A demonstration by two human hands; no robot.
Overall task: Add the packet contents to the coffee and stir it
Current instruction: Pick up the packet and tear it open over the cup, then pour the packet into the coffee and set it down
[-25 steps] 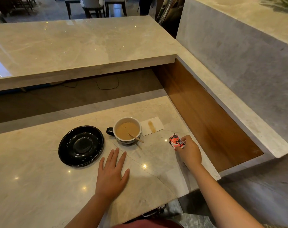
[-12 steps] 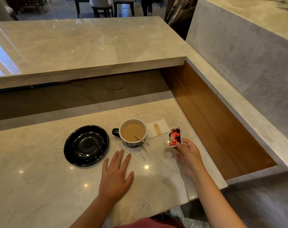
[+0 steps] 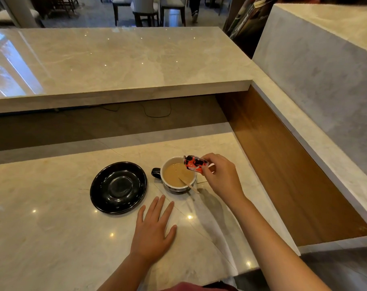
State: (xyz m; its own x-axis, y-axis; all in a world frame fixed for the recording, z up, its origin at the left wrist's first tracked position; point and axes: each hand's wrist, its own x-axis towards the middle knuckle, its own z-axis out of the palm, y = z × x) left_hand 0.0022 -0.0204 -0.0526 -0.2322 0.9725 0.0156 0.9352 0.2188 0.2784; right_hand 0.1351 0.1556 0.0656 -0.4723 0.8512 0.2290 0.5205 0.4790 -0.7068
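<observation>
Pinching a small red, black and white packet (image 3: 195,163) between thumb and fingers (image 3: 205,164), the right hand (image 3: 221,177) holds it tilted above the right rim of the coffee cup (image 3: 178,177), just right of the frame's centre. Whether the packet is torn open cannot be told. Light brown coffee fills the cup, which stands on the pale marble worktop (image 3: 52,238) with its dark handle pointing toward the left of the frame. A wooden stirrer (image 3: 189,184) leans in the coffee, its free end sticking out over the cup's lower-right rim. Just left of the cup sits a black saucer (image 3: 118,187), close to the handle but apart from it. Below the cup, in the lower middle of the frame, the left hand (image 3: 152,232) lies flat on the worktop, palm down, fingers spread open and holding nothing. A raised marble counter (image 3: 115,59) spans the upper half of the frame.
</observation>
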